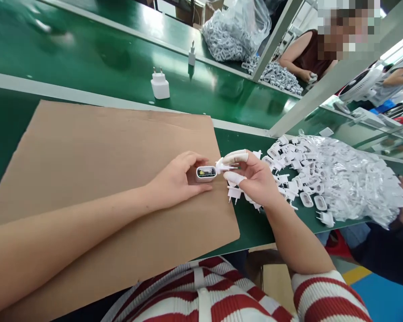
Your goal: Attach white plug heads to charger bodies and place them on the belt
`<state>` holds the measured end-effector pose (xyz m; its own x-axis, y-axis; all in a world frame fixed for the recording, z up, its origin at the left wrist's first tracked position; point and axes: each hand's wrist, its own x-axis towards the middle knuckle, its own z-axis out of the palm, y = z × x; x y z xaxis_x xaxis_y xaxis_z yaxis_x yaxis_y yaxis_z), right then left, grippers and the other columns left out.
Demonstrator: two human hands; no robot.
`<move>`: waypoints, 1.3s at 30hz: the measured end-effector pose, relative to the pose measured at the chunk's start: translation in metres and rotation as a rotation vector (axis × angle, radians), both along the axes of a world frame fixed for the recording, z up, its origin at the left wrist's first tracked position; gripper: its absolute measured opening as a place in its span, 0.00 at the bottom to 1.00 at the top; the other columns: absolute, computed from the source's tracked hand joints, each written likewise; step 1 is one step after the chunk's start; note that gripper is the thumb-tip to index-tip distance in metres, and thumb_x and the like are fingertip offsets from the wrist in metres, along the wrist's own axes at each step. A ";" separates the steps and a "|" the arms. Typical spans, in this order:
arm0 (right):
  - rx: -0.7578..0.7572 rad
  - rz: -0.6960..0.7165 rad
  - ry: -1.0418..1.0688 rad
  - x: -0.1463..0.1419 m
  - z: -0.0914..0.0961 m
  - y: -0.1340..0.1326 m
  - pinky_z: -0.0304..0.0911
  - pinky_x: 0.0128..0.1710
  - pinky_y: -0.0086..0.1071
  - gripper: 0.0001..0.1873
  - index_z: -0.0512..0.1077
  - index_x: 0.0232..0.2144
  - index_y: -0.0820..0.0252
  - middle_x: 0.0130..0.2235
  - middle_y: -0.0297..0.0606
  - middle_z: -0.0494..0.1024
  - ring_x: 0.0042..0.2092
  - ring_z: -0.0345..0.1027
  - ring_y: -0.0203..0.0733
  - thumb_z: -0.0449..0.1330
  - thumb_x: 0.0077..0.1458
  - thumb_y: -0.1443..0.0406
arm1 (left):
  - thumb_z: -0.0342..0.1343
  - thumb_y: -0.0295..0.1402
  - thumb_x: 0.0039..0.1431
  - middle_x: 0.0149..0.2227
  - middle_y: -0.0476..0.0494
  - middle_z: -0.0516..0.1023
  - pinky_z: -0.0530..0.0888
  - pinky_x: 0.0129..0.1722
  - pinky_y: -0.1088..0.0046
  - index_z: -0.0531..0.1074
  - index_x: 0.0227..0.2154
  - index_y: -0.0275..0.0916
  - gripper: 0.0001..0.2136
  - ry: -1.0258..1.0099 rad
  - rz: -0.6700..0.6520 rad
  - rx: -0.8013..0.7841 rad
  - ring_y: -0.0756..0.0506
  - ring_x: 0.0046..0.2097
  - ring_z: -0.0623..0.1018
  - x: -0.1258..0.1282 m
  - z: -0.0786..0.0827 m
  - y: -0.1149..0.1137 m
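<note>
My left hand is closed around a white charger housing, with fingers behind it and thumb in front. The housing's open end faces me and shows a circuit board inside. Close against its right side is a white plug cap with metal pins, pinched in my right hand. White finger covers wrap the thumb and forefinger of that hand. Both hands are over the right part of a brown cardboard sheet. Several loose plug caps lie under and beside my right hand.
To the right, a heap of white charger parts spills from a clear plastic bag. Two chargers stand on the green surface ahead. A slanted metal post rises at right. Beyond it sits a co-worker near another filled bag.
</note>
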<state>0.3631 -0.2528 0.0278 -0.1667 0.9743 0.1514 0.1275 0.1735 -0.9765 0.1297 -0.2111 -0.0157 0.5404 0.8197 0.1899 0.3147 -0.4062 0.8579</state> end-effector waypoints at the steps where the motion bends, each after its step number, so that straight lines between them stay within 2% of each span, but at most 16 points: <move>1: 0.051 0.001 -0.044 -0.001 -0.001 0.000 0.78 0.47 0.40 0.10 0.79 0.39 0.53 0.45 0.37 0.79 0.46 0.77 0.42 0.74 0.55 0.61 | 0.69 0.48 0.58 0.50 0.43 0.81 0.76 0.53 0.61 0.79 0.51 0.43 0.22 0.002 -0.017 -0.002 0.39 0.50 0.80 -0.001 0.001 0.001; 4: 0.223 -0.049 -0.222 -0.003 -0.002 -0.002 0.77 0.47 0.40 0.08 0.80 0.43 0.51 0.46 0.39 0.80 0.47 0.76 0.42 0.70 0.60 0.63 | 0.64 0.45 0.64 0.45 0.46 0.82 0.75 0.50 0.63 0.81 0.45 0.44 0.13 0.000 -0.080 0.022 0.41 0.46 0.80 -0.001 0.003 0.003; 6: 0.326 -0.114 -0.319 -0.005 -0.001 -0.005 0.77 0.49 0.40 0.16 0.77 0.52 0.49 0.51 0.40 0.79 0.47 0.76 0.42 0.68 0.62 0.65 | 0.66 0.45 0.63 0.46 0.45 0.82 0.74 0.51 0.63 0.81 0.47 0.43 0.15 -0.006 -0.087 0.042 0.41 0.48 0.79 -0.001 0.003 0.003; 8: 0.391 -0.145 -0.393 -0.008 0.002 -0.008 0.77 0.47 0.38 0.21 0.75 0.55 0.49 0.51 0.40 0.79 0.45 0.76 0.41 0.68 0.62 0.67 | 0.66 0.47 0.62 0.45 0.45 0.82 0.74 0.50 0.64 0.81 0.46 0.43 0.16 -0.003 -0.087 0.050 0.41 0.48 0.79 0.000 0.001 0.004; 11: 0.521 -0.078 -0.559 -0.013 0.004 -0.011 0.75 0.42 0.36 0.16 0.76 0.51 0.50 0.42 0.37 0.81 0.41 0.76 0.41 0.67 0.63 0.70 | 0.64 0.50 0.63 0.40 0.45 0.81 0.73 0.44 0.66 0.81 0.42 0.42 0.16 -0.008 -0.114 0.048 0.41 0.43 0.78 0.000 -0.001 0.007; 14: 0.617 -0.017 -0.716 -0.019 0.003 -0.010 0.73 0.38 0.37 0.16 0.75 0.55 0.52 0.41 0.39 0.82 0.40 0.75 0.43 0.64 0.66 0.68 | 0.63 0.49 0.63 0.39 0.45 0.81 0.73 0.45 0.66 0.81 0.40 0.42 0.15 -0.023 -0.117 0.041 0.42 0.43 0.78 0.001 -0.001 0.009; 18: 0.629 -0.085 -0.745 -0.024 -0.002 -0.008 0.74 0.41 0.37 0.19 0.74 0.58 0.49 0.45 0.39 0.84 0.42 0.77 0.43 0.63 0.67 0.68 | 0.63 0.48 0.61 0.40 0.44 0.81 0.73 0.46 0.65 0.82 0.39 0.42 0.14 -0.004 -0.103 0.021 0.41 0.44 0.78 0.002 0.000 0.009; 25: 0.641 -0.117 -0.766 -0.027 -0.004 -0.008 0.76 0.39 0.37 0.11 0.79 0.50 0.49 0.43 0.39 0.86 0.42 0.80 0.43 0.65 0.66 0.65 | 0.62 0.48 0.61 0.38 0.45 0.80 0.72 0.44 0.66 0.82 0.36 0.42 0.15 -0.045 -0.113 0.013 0.42 0.41 0.78 0.003 -0.002 0.009; 31: 0.647 -0.120 -0.674 -0.031 -0.005 -0.008 0.75 0.40 0.36 0.14 0.79 0.49 0.48 0.44 0.36 0.87 0.42 0.81 0.42 0.67 0.63 0.70 | 0.62 0.47 0.62 0.37 0.45 0.79 0.70 0.43 0.65 0.82 0.36 0.42 0.13 -0.049 -0.104 0.025 0.43 0.40 0.77 0.004 -0.004 0.008; 39: 0.671 -0.164 -0.773 -0.030 -0.003 -0.009 0.76 0.41 0.41 0.11 0.78 0.49 0.49 0.43 0.39 0.87 0.42 0.81 0.46 0.66 0.65 0.67 | 0.63 0.44 0.62 0.38 0.45 0.80 0.71 0.45 0.63 0.82 0.36 0.42 0.11 -0.024 -0.104 0.024 0.41 0.41 0.77 0.003 -0.003 0.008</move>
<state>0.3327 -0.2618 0.0251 -0.3220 0.7488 0.5794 0.7497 0.5754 -0.3269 0.1331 -0.2035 -0.0186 0.6172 0.7547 0.2224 0.2497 -0.4559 0.8543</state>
